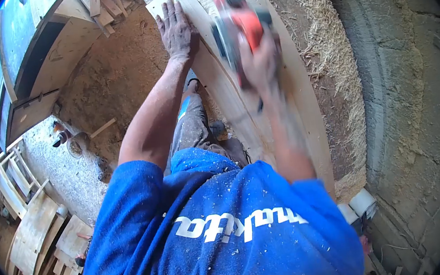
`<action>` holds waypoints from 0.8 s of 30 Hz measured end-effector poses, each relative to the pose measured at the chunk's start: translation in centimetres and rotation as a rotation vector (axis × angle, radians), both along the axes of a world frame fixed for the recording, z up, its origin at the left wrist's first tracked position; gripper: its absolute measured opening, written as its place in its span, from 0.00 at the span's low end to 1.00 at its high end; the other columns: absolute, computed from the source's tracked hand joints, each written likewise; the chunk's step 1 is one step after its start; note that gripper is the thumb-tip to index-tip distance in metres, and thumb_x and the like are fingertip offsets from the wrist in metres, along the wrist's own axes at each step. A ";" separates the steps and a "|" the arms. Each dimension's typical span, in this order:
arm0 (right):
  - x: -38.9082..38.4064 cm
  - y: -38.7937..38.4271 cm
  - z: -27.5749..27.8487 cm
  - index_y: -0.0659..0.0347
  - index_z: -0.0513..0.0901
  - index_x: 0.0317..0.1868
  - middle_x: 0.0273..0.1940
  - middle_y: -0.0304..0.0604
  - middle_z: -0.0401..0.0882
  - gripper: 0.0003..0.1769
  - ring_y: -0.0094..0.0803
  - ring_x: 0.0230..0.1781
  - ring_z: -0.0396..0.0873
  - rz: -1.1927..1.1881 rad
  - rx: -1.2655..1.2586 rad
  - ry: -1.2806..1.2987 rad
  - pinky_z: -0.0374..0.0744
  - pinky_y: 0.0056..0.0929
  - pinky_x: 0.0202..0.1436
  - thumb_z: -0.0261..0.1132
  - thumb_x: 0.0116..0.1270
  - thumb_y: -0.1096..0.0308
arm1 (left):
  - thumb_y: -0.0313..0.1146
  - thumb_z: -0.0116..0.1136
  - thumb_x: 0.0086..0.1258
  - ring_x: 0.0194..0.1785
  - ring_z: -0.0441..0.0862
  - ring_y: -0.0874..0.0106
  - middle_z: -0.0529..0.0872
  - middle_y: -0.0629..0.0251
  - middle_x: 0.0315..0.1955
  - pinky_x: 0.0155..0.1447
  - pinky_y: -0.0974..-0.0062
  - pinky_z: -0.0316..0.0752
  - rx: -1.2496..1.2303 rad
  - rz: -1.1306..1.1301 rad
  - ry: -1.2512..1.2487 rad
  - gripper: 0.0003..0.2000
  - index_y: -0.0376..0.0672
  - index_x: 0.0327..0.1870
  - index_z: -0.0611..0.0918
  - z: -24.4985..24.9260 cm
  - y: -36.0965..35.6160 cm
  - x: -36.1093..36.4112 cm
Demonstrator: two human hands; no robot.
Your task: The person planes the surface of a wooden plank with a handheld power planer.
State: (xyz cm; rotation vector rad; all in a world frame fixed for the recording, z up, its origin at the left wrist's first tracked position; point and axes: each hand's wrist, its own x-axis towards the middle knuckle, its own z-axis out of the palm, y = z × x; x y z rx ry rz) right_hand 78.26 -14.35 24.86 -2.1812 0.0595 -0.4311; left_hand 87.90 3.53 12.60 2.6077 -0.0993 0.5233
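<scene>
My right hand [261, 62] is wrapped around the handle of a red and black electric planer [246, 21], blurred by motion. The planer rests over the upper part of a long pale wooden plank [298, 112]. Flat on a narrower board [219, 83] left of the planer lies my left hand [177, 36], fingers stretched toward the far end and holding no tool. A dark crack or gap runs lengthwise along the wood between my hands. The planer's underside is hidden.
Curly wood shavings [331, 65] lie thick along the right side, beside a rough wall [401, 62]. A curved wooden piece [43, 60] stands at upper left. Offcuts [102, 9] are piled beyond it, and cut boards [33, 235] are stacked at lower left.
</scene>
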 end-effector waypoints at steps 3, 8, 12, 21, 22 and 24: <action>-15.0 -0.9 0.7 0.68 0.76 0.66 0.56 0.56 0.82 0.25 0.50 0.58 0.82 -0.139 0.101 0.206 0.78 0.45 0.64 0.67 0.74 0.64 | 0.33 0.44 0.76 0.87 0.50 0.59 0.58 0.50 0.83 0.88 0.51 0.39 0.171 -0.103 -0.006 0.30 0.36 0.80 0.64 -0.3 0.0 0.1; -34.7 -2.0 0.3 0.68 0.78 0.61 0.46 0.58 0.86 0.24 0.51 0.46 0.88 -0.355 0.071 0.443 0.84 0.46 0.50 0.69 0.71 0.61 | 0.33 0.41 0.77 0.87 0.52 0.58 0.60 0.52 0.82 0.87 0.52 0.41 0.095 -0.196 0.025 0.30 0.36 0.80 0.63 -1.6 -0.2 0.8; -30.9 -2.1 1.2 0.66 0.78 0.58 0.40 0.56 0.86 0.19 0.52 0.41 0.89 -0.338 0.197 0.528 0.84 0.48 0.44 0.67 0.72 0.65 | 0.33 0.43 0.77 0.86 0.55 0.57 0.62 0.51 0.82 0.88 0.54 0.44 0.136 -0.174 0.013 0.30 0.35 0.80 0.63 -0.8 -0.5 0.5; -4.8 -3.1 -0.6 0.66 0.81 0.58 0.48 0.58 0.84 0.20 0.56 0.50 0.80 -0.131 0.049 0.100 0.76 0.50 0.58 0.67 0.69 0.65 | 0.31 0.42 0.76 0.85 0.56 0.59 0.62 0.52 0.81 0.87 0.57 0.46 0.129 -0.170 0.030 0.30 0.37 0.81 0.63 -0.4 -0.4 0.3; -2.3 -3.4 0.4 0.66 0.82 0.57 0.47 0.59 0.86 0.20 0.58 0.49 0.82 -0.083 0.062 0.164 0.77 0.50 0.56 0.67 0.69 0.64 | 0.31 0.43 0.76 0.85 0.56 0.59 0.63 0.52 0.81 0.87 0.57 0.46 0.126 -0.170 0.031 0.30 0.37 0.81 0.63 -0.2 -0.4 0.3; 2.1 -3.3 -0.4 0.66 0.84 0.55 0.42 0.59 0.87 0.20 0.57 0.43 0.86 -0.049 0.009 0.049 0.81 0.49 0.51 0.67 0.68 0.62 | 0.30 0.44 0.76 0.85 0.55 0.59 0.62 0.53 0.81 0.87 0.57 0.46 0.128 -0.167 0.039 0.31 0.37 0.81 0.63 0.5 -0.6 -0.1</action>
